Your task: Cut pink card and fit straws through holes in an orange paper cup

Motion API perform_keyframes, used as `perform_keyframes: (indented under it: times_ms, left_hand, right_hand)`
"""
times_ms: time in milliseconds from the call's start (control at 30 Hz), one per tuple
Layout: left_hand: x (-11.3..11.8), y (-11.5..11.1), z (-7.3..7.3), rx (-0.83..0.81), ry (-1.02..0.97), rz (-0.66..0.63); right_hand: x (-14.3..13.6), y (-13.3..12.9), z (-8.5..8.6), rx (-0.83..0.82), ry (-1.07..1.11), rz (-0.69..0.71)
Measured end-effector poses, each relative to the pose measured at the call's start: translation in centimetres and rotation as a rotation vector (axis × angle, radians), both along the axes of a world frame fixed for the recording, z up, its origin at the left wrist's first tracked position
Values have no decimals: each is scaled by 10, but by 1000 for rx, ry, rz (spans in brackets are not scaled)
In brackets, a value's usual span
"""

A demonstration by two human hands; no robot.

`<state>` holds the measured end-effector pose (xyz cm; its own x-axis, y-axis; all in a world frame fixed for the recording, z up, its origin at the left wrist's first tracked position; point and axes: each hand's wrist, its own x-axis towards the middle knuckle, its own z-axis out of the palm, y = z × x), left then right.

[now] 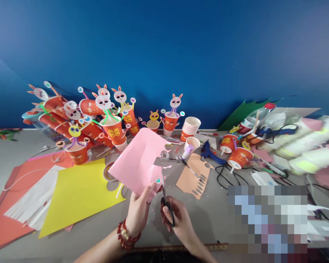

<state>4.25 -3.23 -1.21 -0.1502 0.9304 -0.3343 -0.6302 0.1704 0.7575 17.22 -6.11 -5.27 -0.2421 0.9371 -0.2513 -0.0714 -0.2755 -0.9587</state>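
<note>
My left hand (139,206) grips the lower edge of a pink paper sheet (138,157), tilted up above the table. Jagged cuts and a notch run along the sheet's right side. A small round white piece with a teal mark (158,180) shows at the fingertips. In my right hand (178,215) are black-handled scissors (167,210), fingers through the loops. Their blades point up beside the round piece and the sheet's right edge; whether they touch the paper I cannot tell. A beaded red bracelet (124,235) circles my left wrist.
Yellow paper (76,197) and orange-red sheets (5,219) lie left. Red paper cups with rabbit figures (112,129) crowd the back left. Behind are stacked cups (191,128); right of them, a blue glue gun (211,153), peach paper (190,179), cables and rolled white bundles (304,142).
</note>
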Motion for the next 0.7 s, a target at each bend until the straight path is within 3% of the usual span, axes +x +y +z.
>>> perform_keyframes:
  times_ms: [267, 700]
  left_hand:
    - [0, 1, 4, -24, 66, -25]
    - [-10, -3, 10, 75, 72, -183]
  right_hand:
    - [4, -2, 0, -12, 2, -5]
    - [12, -4, -4, 34, -10, 53]
